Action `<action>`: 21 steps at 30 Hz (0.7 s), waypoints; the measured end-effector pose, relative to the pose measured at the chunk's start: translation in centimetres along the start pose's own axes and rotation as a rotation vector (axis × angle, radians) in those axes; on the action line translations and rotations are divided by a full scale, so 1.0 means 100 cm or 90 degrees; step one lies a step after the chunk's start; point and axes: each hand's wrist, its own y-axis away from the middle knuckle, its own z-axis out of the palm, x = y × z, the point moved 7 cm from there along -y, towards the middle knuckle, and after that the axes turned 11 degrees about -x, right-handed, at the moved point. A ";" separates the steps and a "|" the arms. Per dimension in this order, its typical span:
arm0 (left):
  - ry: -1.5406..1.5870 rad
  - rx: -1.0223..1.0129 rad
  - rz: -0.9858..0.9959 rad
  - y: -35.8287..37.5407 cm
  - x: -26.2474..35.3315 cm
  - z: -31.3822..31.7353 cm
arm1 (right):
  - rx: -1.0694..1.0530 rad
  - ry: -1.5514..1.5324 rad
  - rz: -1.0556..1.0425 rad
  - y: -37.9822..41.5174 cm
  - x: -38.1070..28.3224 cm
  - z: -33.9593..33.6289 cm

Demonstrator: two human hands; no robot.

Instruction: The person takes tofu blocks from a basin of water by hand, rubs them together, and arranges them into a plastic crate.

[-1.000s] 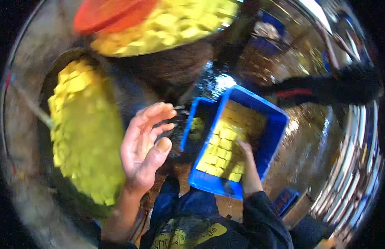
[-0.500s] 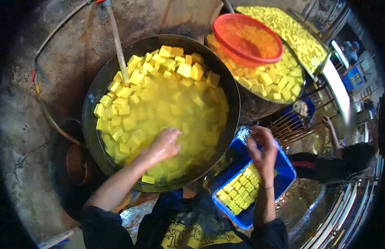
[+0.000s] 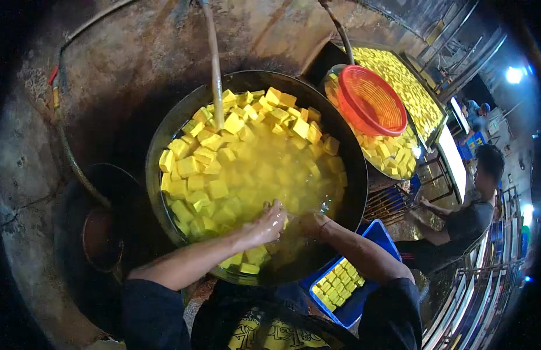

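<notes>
A large dark round vat [image 3: 160,140] of cloudy yellow water is piled with yellow tofu blocks [image 3: 210,140], heaped highest along its far and left sides. My left hand [image 3: 269,223] is just over the water at the near side, wet, with its fingers curled closed. A sliver of yellow shows by its fingertips, too small to name. Close beside it on the right, my right hand [image 3: 312,224] dips into the water, which hides its fingers. At the vat's near right stands a blue crate [image 3: 382,238] with rows of smaller yellow blocks [image 3: 339,284] in it.
A hose [image 3: 215,76] hangs into the vat. Behind right, a red basket [image 3: 372,99] rests on a second vat of blocks [image 3: 393,153], and a wide tray of yellow pieces [image 3: 399,79] lies beyond. Another person [image 3: 466,224] works at right.
My right hand has moved from above the blue crate into the vat, beside my left hand. The view has shifted, and the person at right now shows more fully.
</notes>
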 end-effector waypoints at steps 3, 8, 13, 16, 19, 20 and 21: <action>-0.270 -0.018 -0.031 0.012 0.013 -0.058 | -0.024 -0.066 -0.002 0.012 0.011 -0.008; -0.364 0.033 -0.166 0.049 -0.045 -0.120 | 0.112 -0.353 -0.003 0.060 0.054 -0.087; -0.400 -0.057 -0.275 0.040 -0.095 -0.113 | 0.447 -0.392 -0.252 0.059 0.076 -0.200; -0.256 -0.077 -0.285 0.046 -0.099 -0.111 | 0.329 -0.495 0.081 0.032 0.071 -0.229; -0.170 -0.054 -0.263 0.055 -0.070 -0.127 | 0.486 -0.213 0.227 -0.017 0.052 -0.246; -0.133 -0.029 -0.247 0.062 -0.052 -0.134 | 0.582 -0.131 0.256 -0.024 0.040 -0.249; -0.096 -0.003 -0.231 0.065 -0.042 -0.140 | 0.587 -0.129 0.247 -0.036 0.039 -0.243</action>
